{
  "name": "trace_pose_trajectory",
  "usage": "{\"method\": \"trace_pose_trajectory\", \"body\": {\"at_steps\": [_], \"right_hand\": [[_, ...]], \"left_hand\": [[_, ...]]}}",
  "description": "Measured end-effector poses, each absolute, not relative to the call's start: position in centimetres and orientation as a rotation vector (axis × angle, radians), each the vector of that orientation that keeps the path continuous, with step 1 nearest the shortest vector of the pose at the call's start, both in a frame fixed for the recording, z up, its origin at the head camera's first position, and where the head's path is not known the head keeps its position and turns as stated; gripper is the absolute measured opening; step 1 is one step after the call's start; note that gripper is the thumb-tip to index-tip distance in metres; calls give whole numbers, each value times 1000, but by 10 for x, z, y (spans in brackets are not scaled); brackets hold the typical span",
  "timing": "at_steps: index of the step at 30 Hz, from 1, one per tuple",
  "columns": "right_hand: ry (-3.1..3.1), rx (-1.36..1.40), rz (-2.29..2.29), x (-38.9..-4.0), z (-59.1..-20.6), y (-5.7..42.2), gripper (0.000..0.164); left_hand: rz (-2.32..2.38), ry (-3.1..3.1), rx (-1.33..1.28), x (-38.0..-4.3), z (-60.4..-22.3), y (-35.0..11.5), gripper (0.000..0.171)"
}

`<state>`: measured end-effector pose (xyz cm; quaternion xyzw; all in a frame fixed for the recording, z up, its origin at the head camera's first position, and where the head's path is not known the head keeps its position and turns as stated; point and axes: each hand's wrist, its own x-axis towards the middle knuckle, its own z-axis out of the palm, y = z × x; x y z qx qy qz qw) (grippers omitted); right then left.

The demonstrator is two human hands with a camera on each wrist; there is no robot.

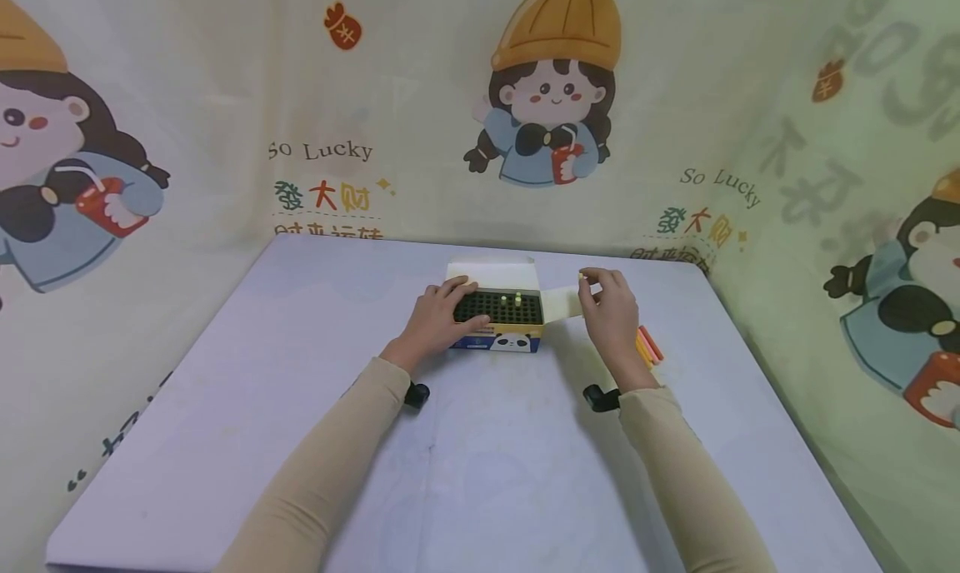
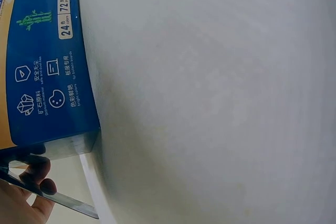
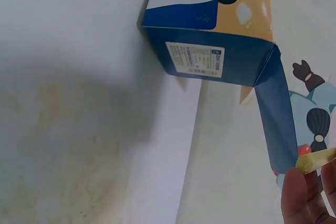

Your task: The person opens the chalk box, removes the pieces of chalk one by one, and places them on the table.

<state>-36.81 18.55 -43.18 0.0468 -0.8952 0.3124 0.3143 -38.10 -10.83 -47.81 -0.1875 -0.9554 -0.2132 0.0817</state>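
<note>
A chalk box (image 1: 513, 341) with a panda on its blue and yellow front stands on the table, lid raised at the back. Its black foam insert (image 1: 487, 305) has rows of holes; two pale chalk sticks (image 1: 517, 301) stand toward the right. My left hand (image 1: 437, 316) grips the box's left end, thumb near the front edge and fingers toward the back. Right of the box, my right hand (image 1: 613, 313) pinches a pale yellow chalk stick (image 3: 316, 160) near the opened side flap (image 3: 276, 121). In the left wrist view, only some fingers (image 2: 39, 169) show.
Orange and red-pink chalk sticks (image 1: 649, 346) lie on the white table (image 1: 495, 473) beside my right wrist, partly hidden by it. A printed cloth backdrop (image 1: 420, 98) stands behind the table and along the sides. Black camera mounts (image 1: 602, 398) sit at both wrists.
</note>
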Motion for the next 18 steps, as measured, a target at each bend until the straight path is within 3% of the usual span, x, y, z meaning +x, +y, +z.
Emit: {"method": "trace_pose_trajectory", "body": {"at_steps": [18], "right_hand": [[-2396,88,869,-361,-441,202,27]], "left_hand": [[-627,-2871,-549,-380,-476,-107,84]]}}
